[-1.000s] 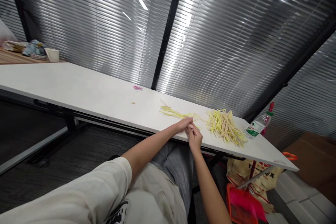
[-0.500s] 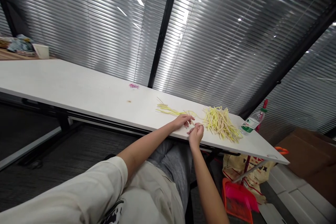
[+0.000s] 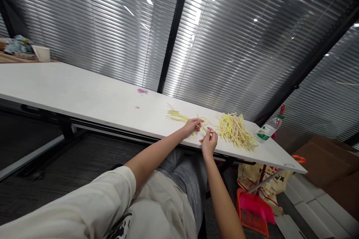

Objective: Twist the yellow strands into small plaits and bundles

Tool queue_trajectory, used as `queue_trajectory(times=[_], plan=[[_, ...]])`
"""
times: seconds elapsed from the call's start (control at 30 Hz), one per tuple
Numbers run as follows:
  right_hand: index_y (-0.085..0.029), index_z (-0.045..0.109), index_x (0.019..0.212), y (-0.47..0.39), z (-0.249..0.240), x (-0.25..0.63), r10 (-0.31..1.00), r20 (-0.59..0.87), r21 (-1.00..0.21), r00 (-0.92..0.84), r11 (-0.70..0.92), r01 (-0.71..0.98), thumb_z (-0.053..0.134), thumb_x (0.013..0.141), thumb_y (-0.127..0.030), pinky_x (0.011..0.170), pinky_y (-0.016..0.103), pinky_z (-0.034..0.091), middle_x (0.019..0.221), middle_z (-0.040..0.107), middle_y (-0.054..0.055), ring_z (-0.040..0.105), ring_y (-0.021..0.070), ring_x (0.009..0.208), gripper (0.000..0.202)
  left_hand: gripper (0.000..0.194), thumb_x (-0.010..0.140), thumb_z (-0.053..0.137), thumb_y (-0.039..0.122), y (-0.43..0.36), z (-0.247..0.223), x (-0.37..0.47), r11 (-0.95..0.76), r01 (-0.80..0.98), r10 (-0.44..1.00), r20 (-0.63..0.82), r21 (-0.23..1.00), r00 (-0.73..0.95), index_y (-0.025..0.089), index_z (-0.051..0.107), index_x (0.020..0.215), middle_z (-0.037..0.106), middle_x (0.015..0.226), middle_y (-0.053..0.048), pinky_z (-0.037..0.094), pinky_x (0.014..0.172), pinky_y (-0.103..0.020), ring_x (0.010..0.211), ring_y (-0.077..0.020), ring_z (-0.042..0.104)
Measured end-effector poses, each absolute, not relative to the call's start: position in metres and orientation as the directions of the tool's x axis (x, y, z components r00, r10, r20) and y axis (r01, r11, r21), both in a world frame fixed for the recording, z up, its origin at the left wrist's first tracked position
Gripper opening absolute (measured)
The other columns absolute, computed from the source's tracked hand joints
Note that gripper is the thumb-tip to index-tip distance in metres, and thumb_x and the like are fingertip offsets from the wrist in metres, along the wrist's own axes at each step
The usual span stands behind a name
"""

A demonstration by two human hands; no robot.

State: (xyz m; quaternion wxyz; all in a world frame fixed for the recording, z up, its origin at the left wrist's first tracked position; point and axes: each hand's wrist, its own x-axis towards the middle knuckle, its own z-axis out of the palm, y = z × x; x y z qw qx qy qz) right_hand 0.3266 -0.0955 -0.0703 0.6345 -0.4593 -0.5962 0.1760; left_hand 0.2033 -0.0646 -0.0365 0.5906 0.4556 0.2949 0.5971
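My left hand point(image 3: 193, 125) is at the table's near edge, its fingers pinched on a thin yellow strip point(image 3: 203, 129). The strip runs toward my right hand point(image 3: 209, 142), whose thumb and fingers are closed on its pale end. What lies inside the fingers is partly hidden. Beyond my left hand, several yellow strips point(image 3: 179, 116) lie lengthwise in a loose row. Just right of my right hand sits a big tangled pile of yellow and beige strips point(image 3: 237, 132).
A clear plastic bottle point(image 3: 269, 129) with a green label stands right of the pile on the white table point(image 3: 84, 97). Pink bits point(image 3: 142, 91) lie near the far edge. A white cup point(image 3: 42, 53) is at far left. Below right are a red dustpan point(image 3: 254, 209) and cardboard boxes point(image 3: 325, 160).
My left hand's fingers have curled from loosely spread to a pinch, and the yellow strip now shows between the two hands. My right hand has barely moved. The view has shifted slightly.
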Motion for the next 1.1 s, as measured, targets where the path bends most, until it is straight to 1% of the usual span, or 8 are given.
queue_trajectory(times=[0.1, 0.3, 0.5, 0.63, 0.77, 0.93, 1.0, 1.1], plan=[[-0.016, 0.059, 0.110, -0.096, -0.069, 0.324, 0.778, 0.577, -0.811, 0.248, 0.509, 0.289, 0.040, 0.085, -0.047, 0.042, 0.021, 0.046, 0.116, 0.051, 0.012, 0.048, 0.0037, 0.049, 0.044, 0.022, 0.076, 0.062, 0.029, -0.067, -0.034, 0.204, -0.113, -0.452, 0.983, 0.167, 0.885, 0.081, 0.011, 0.064, 0.089, 0.054, 0.062, 0.002, 0.037, 0.048, -0.019, 0.045, -0.0049, 0.050], [-0.016, 0.059, 0.111, -0.097, -0.071, 0.319, 0.816, 0.532, -0.845, 0.226, 0.498, 0.193, 0.044, 0.082, -0.048, 0.046, 0.017, 0.047, 0.109, 0.057, 0.010, 0.052, 0.0089, 0.067, 0.046, 0.019, 0.079, 0.061, 0.028, -0.071, -0.030, 0.205, -0.129, -0.439, 0.988, 0.151, 0.889, 0.016, 0.011, 0.064, 0.086, 0.055, 0.061, 0.002, 0.037, 0.047, -0.017, 0.044, -0.0038, 0.049], [-0.017, 0.058, 0.117, -0.099, -0.071, 0.320, 0.830, 0.517, -0.855, 0.210, 0.491, 0.168, 0.045, 0.082, -0.048, 0.046, 0.017, 0.047, 0.113, 0.056, 0.010, 0.052, 0.0077, 0.065, 0.049, 0.022, 0.078, 0.064, 0.029, -0.066, -0.035, 0.206, -0.141, -0.449, 0.988, 0.151, 0.882, -0.014, 0.010, 0.066, 0.089, 0.060, 0.068, -0.002, 0.040, 0.051, -0.017, 0.049, -0.0040, 0.052], [-0.016, 0.059, 0.116, -0.099, -0.071, 0.320, 0.840, 0.499, -0.867, 0.213, 0.485, 0.115, 0.047, 0.080, -0.048, 0.046, 0.020, 0.049, 0.116, 0.055, 0.011, 0.051, 0.0083, 0.063, 0.050, 0.018, 0.079, 0.063, 0.025, -0.063, -0.039, 0.206, -0.144, -0.459, 0.987, 0.164, 0.877, 0.002, 0.009, 0.066, 0.087, 0.060, 0.066, -0.001, 0.041, 0.053, -0.018, 0.048, -0.0042, 0.052], [-0.014, 0.058, 0.117, -0.096, -0.073, 0.321, 0.845, 0.471, -0.880, 0.253, 0.470, 0.067, 0.046, 0.080, -0.046, 0.046, 0.022, 0.049, 0.108, 0.057, 0.010, 0.050, 0.0086, 0.062, 0.051, 0.014, 0.079, 0.062, 0.020, -0.063, -0.039, 0.206, -0.153, -0.443, 0.984, 0.176, 0.884, 0.012, 0.008, 0.065, 0.084, 0.058, 0.063, 0.000, 0.041, 0.053, -0.017, 0.049, -0.0041, 0.052], [-0.014, 0.055, 0.121, -0.091, -0.075, 0.322, 0.849, 0.420, -0.896, 0.320, 0.444, -0.001, 0.044, 0.081, -0.046, 0.046, 0.020, 0.049, 0.091, 0.059, 0.006, 0.047, 0.0064, 0.054, 0.053, 0.016, 0.077, 0.061, 0.015, -0.064, -0.037, 0.206, -0.136, -0.474, 0.986, 0.165, 0.870, 0.020, 0.010, 0.060, 0.092, 0.060, 0.065, 0.000, 0.043, 0.054, -0.018, 0.049, -0.0048, 0.054], [-0.013, 0.055, 0.121, -0.090, -0.075, 0.322, 0.841, 0.415, -0.892, 0.348, 0.451, -0.028, 0.046, 0.080, -0.046, 0.048, 0.021, 0.050, 0.096, 0.060, 0.008, 0.049, 0.0078, 0.059, 0.054, 0.016, 0.076, 0.061, 0.014, -0.065, -0.036, 0.206, -0.124, -0.478, 0.988, 0.151, 0.869, 0.018, 0.011, 0.057, 0.091, 0.060, 0.062, 0.001, 0.043, 0.054, -0.019, 0.049, -0.0057, 0.055], [-0.013, 0.058, 0.119, -0.090, -0.072, 0.322, 0.830, 0.415, -0.886, 0.373, 0.462, -0.042, 0.049, 0.079, -0.048, 0.052, 0.022, 0.051, 0.108, 0.061, 0.011, 0.055, 0.0122, 0.073, 0.054, 0.011, 0.075, 0.060, 0.013, -0.066, -0.034, 0.206, -0.112, -0.471, 0.991, 0.136, 0.875, 0.017, 0.012, 0.055, 0.085, 0.060, 0.060, 0.001, 0.044, 0.053, -0.020, 0.047, -0.0066, 0.055]])
